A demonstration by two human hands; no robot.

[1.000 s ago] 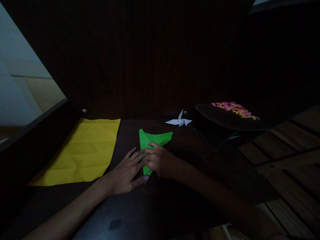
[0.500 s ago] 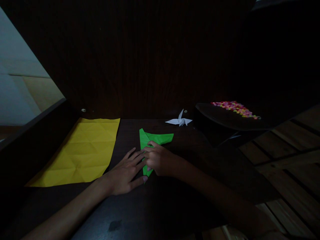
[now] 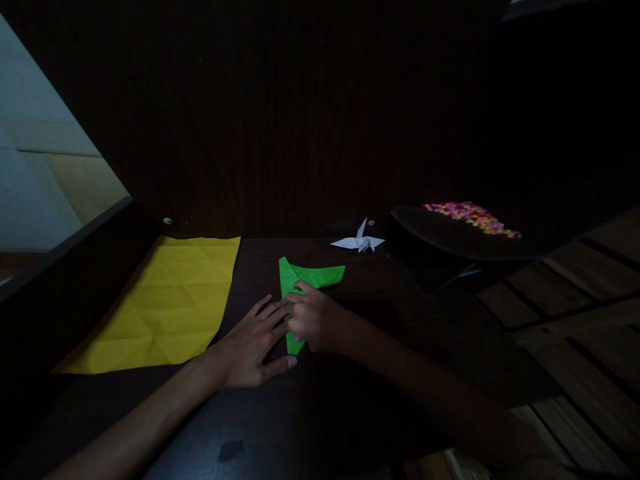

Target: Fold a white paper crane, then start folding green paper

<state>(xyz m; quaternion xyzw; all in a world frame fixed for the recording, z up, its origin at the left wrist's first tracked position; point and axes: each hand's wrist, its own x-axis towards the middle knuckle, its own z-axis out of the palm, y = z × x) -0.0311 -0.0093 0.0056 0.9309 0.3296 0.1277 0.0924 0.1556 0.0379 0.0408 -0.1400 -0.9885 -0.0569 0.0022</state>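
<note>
A folded sheet of green origami paper (image 3: 318,275) lies on the dark tabletop in front of me. One flap of it points right and a narrow part runs towards me. My left hand (image 3: 255,343) is open and flat, its spread fingertips reaching the left edge of the green paper. Over the paper's middle, my right hand (image 3: 316,319) has its fingers curled and pressed onto it, touching the left fingertips. Both hands hide the centre of the folds.
Creased yellow paper (image 3: 175,300) lies on the left. A white paper crane (image 3: 364,243) stands at the back, by the dark upright panel (image 3: 310,120). Farther right, small pink and yellow pieces (image 3: 473,217) lie on a dark curved surface (image 3: 415,227). A raised edge (image 3: 65,267) borders the left.
My right hand has shifted very slightly left over the green paper, and the right flap's tip has moved a little left. My left thumb has slid slightly right.
</note>
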